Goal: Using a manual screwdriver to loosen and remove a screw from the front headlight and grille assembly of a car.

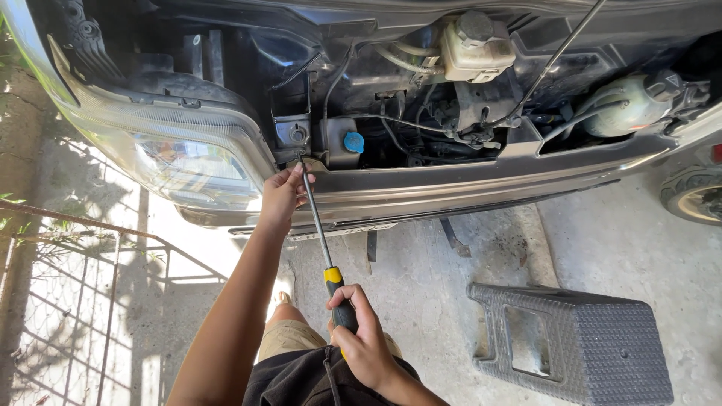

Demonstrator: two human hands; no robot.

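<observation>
The car's front is open. Inside sit a pale tank point(475, 46) with a dark cap, a round tank point(630, 105) with a dark cap, and a dark tank with a blue cap point(353, 142). What is in them cannot be seen.

The long screwdriver point(322, 242) slants up and a bit left. Its tip is at the car's front edge, beside the headlight point(192, 169). Its yellow and black handle is low, near the person.

The right hand point(366, 340) is wrapped tight around the handle. The left hand point(284, 193) pinches the shaft near the tip.

A gray step stool point(579, 342) lies on the floor.
</observation>
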